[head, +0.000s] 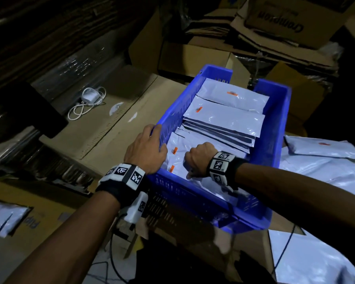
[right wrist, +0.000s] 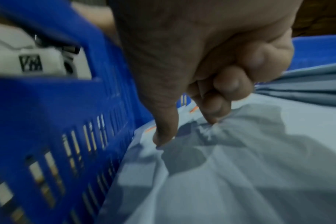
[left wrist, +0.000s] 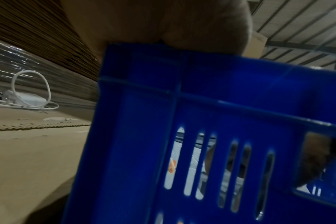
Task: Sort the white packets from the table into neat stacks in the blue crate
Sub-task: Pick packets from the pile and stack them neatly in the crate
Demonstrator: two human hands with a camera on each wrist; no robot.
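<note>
White packets (head: 223, 117) lie in overlapping stacks inside the blue crate (head: 275, 124), which stands tilted among cardboard boxes (head: 115, 111). At the crate's near end, the nearest packet (right wrist: 240, 174) lies crumpled against the slotted wall. The right hand (head: 199, 160) is down inside the crate, its fingers curled, with the thumb (right wrist: 163, 128) and a fingertip pressing into that packet's wrinkled film; whether they actually pinch it I cannot tell. The left hand (head: 146, 150) grips the crate's near left corner, fingers draped over the rim. The two hands are apart, close to each other. More white packets (head: 324, 160) lie loose on the worktop to the right of the crate, and another lies at the far left. A white charger with a coiled cable (head: 88, 101) rests on the cardboard to the left.
</note>
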